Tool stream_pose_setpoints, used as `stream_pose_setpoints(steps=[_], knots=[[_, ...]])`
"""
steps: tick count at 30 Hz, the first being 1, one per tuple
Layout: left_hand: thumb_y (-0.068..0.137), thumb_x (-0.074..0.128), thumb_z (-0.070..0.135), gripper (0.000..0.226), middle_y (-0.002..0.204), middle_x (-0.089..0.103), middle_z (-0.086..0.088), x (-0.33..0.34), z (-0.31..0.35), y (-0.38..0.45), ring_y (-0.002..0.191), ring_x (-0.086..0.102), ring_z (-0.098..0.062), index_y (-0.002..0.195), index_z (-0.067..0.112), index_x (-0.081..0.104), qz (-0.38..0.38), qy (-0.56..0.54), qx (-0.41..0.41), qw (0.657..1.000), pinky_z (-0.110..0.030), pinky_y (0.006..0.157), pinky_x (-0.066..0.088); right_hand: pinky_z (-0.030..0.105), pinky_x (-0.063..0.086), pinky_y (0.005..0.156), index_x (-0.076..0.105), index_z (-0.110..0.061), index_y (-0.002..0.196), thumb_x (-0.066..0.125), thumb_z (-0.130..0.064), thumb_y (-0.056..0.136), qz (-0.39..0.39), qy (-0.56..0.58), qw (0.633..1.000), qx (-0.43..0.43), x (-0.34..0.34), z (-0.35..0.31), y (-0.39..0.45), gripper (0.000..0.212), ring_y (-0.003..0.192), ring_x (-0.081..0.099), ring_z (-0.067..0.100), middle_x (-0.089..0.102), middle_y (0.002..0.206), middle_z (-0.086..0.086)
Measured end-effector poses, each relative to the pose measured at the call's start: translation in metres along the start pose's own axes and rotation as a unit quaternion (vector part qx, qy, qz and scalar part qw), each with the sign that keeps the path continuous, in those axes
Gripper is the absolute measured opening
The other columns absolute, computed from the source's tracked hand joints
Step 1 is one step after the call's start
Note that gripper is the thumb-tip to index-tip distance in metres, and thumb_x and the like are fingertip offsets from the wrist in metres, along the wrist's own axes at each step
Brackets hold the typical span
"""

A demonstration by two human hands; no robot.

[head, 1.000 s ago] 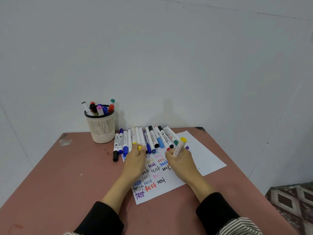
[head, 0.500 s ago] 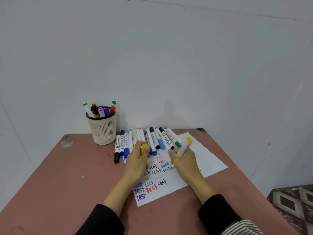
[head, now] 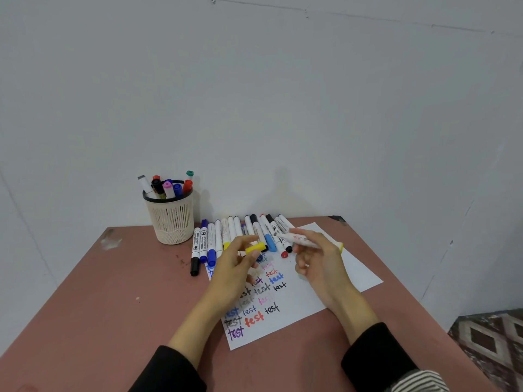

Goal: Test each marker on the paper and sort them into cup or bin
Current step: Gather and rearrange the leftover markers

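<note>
The left hand (head: 236, 267) pinches a yellow cap (head: 255, 247), the right hand (head: 318, 258) pinches its marker (head: 304, 240), and maybe 12 more wait at 12 o'clock of the paper (head: 300, 304).

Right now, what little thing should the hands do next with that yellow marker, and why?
Probably bring the marker's tip down onto a bare part of the paper and write a test word. The left hand pinches the yellow cap, already pulled off, and the right hand grips the uncapped marker above the sheet, so it looks ready for testing.
</note>
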State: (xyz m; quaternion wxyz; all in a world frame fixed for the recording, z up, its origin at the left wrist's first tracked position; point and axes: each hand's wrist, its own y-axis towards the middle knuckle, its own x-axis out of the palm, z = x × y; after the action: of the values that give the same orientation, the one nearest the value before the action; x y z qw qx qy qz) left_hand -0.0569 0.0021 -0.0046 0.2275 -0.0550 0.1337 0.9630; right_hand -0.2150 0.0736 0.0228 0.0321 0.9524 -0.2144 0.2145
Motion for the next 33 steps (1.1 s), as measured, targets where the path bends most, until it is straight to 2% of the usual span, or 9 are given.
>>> stream_pose_setpoints(steps=[4, 7, 9, 12, 16, 20, 24, 27, 33], knots=[[0.095, 0.057, 0.011, 0.013, 0.107, 0.062, -0.004, -0.002, 0.002, 0.002, 0.084, 0.06, -0.01, 0.1, 0.022, 0.062, 0.004, -0.049, -0.01, 0.999, -0.018, 0.063, 0.053, 0.025, 0.019, 0.046, 0.055, -0.007, 0.075, 0.05, -0.016, 0.091, -0.036, -0.009, 0.999, 0.039, 0.002, 0.002, -0.001, 0.019, 0.043, 0.029, 0.013, 0.049, 0.063, 0.012], [0.093, 0.06, 0.01, 0.012, 0.101, 0.064, -0.01, -0.003, 0.001, 0.003, 0.083, 0.061, -0.007, 0.101, 0.015, 0.066, -0.038, -0.057, -0.012, 0.998, -0.021, 0.068, 0.055, 0.022, 0.021, 0.042, 0.055, -0.008, 0.075, 0.054, -0.017, 0.093, -0.042, -0.029, 0.998, 0.046, -0.001, 0.005, 0.001, 0.02, 0.041, 0.03, 0.011, 0.048, 0.063, 0.011], [0.092, 0.061, 0.01, 0.012, 0.09, 0.062, -0.006, -0.002, 0.001, 0.002, 0.077, 0.061, -0.003, 0.102, 0.014, 0.068, -0.063, -0.049, -0.01, 0.997, -0.022, 0.069, 0.055, 0.02, 0.022, 0.039, 0.058, -0.007, 0.08, 0.06, -0.018, 0.093, -0.039, -0.058, 0.997, 0.034, -0.001, 0.006, 0.002, 0.018, 0.039, 0.031, 0.009, 0.048, 0.058, 0.008], [0.092, 0.061, 0.009, 0.013, 0.082, 0.061, -0.003, -0.002, 0.001, 0.002, 0.071, 0.059, -0.001, 0.103, 0.011, 0.068, -0.062, -0.035, -0.003, 0.997, -0.02, 0.066, 0.054, 0.019, 0.022, 0.039, 0.061, -0.009, 0.073, 0.069, -0.021, 0.087, -0.037, -0.08, 0.996, 0.005, -0.002, 0.008, 0.002, 0.02, 0.039, 0.031, 0.008, 0.046, 0.054, 0.005], [0.092, 0.06, 0.008, 0.012, 0.083, 0.064, -0.009, -0.005, 0.005, 0.003, 0.066, 0.057, -0.004, 0.1, 0.009, 0.069, -0.052, -0.024, 0.017, 0.998, -0.02, 0.059, 0.052, 0.019, 0.026, 0.042, 0.062, -0.011, 0.066, 0.075, -0.025, 0.073, -0.065, -0.051, 0.997, 0.01, -0.002, 0.008, 0.0, 0.021, 0.043, 0.032, 0.008, 0.046, 0.054, 0.004], [0.098, 0.051, 0.014, 0.018, 0.066, 0.058, 0.006, -0.004, 0.008, 0.0, 0.059, 0.05, -0.006, 0.085, 0.012, 0.064, -0.061, 0.011, 0.013, 0.998, -0.021, 0.053, 0.047, 0.018, 0.029, 0.042, 0.064, -0.018, 0.056, 0.074, -0.021, 0.076, -0.086, -0.049, 0.995, 0.011, -0.001, 0.009, 0.0, 0.023, 0.044, 0.033, 0.008, 0.045, 0.056, 0.005], [0.101, 0.043, 0.029, 0.032, 0.058, 0.044, 0.007, -0.007, 0.012, -0.002, 0.052, 0.039, -0.01, 0.076, 0.011, 0.051, -0.068, 0.063, 0.006, 0.996, -0.025, 0.05, 0.041, 0.018, 0.029, 0.042, 0.068, -0.018, 0.061, 0.073, -0.02, 0.076, -0.1, -0.032, 0.994, 0.02, 0.002, 0.012, -0.002, 0.016, 0.045, 0.034, 0.007, 0.045, 0.056, 0.004], [0.099, 0.048, 0.032, 0.029, 0.058, 0.045, 0.009, -0.007, 0.018, -0.004, 0.051, 0.038, -0.008, 0.08, 0.011, 0.053, -0.068, 0.043, 0.013, 0.997, -0.024, 0.047, 0.039, 0.017, 0.032, 0.041, 0.068, -0.006, 0.077, 0.073, -0.023, 0.074, -0.067, 0.014, 0.997, 0.031, 0.004, 0.011, 0.0, 0.017, 0.046, 0.037, 0.007, 0.048, 0.058, 0.004], [0.098, 0.052, 0.033, 0.016, 0.067, 0.054, 0.01, 0.002, 0.015, -0.011, 0.06, 0.044, -0.01, 0.089, 0.022, 0.061, -0.031, 0.088, 0.032, 0.995, -0.031, 0.056, 0.041, 0.018, 0.039, 0.047, 0.066, -0.002, 0.084, 0.069, -0.022, 0.086, -0.018, 0.025, 0.998, 0.049, 0.001, 0.014, 0.002, 0.02, 0.051, 0.043, 0.008, 0.054, 0.065, 0.005]])
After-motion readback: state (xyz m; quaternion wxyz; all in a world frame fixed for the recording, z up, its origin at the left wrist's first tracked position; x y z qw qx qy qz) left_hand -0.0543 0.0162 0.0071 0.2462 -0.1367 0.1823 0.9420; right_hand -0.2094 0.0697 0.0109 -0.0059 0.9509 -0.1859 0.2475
